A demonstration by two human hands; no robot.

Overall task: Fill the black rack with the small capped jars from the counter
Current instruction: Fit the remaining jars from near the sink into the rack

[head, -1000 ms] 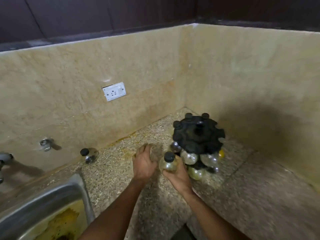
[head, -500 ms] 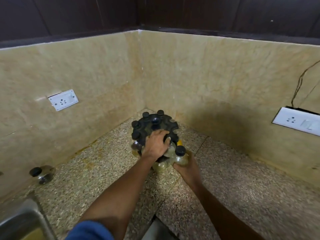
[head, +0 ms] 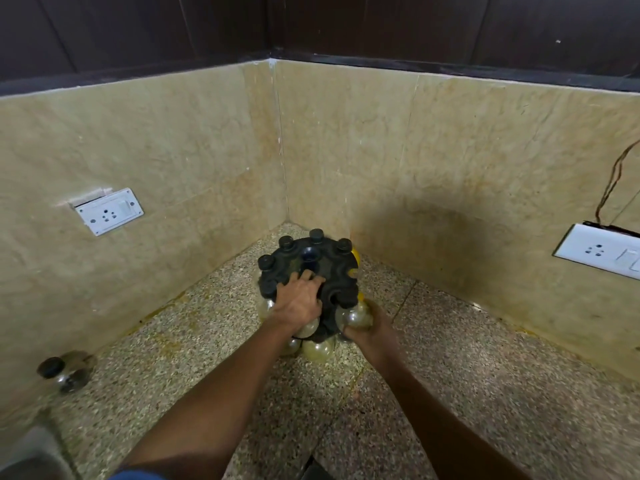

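Round black rack, left hand spread on top, right hand gripping clear jar

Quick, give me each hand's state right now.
Left hand: open, fingers spread, pressing on top of the black rack.
Right hand: gripping a small jar at the rack's near edge.

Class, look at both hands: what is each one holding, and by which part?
The right hand grips a small jar by its round body. The left hand rests on the black rack top, holding nothing.
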